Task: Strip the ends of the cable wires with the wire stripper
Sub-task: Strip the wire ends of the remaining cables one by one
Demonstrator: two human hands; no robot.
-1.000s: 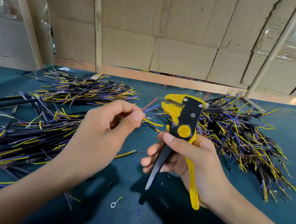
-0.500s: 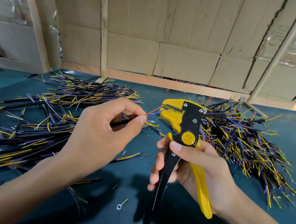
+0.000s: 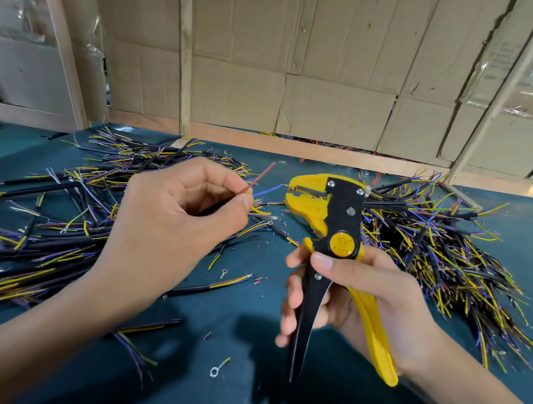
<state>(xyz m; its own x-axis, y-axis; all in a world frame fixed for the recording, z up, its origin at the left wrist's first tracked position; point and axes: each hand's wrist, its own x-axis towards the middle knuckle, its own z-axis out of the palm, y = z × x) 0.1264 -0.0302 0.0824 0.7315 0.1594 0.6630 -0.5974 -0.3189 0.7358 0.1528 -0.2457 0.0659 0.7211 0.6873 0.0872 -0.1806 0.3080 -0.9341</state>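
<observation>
Left fingers [image 3: 216, 183] pinched on red wire [image 3: 262, 176], right fingers [image 3: 291, 295] around wire stripper [image 3: 329, 223], cable body hidden.

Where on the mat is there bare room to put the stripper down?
Barest: the teal mat between the forearms, below the wire stripper, with only a ring terminal and scraps. Far right corner is also bare. Crowded: left wire pile and right wire pile.

A green table [image 3: 252, 340] has small metal rings [image 3: 213, 371] on it. Brown cardboard [image 3: 328, 66] stands behind the table.
</observation>
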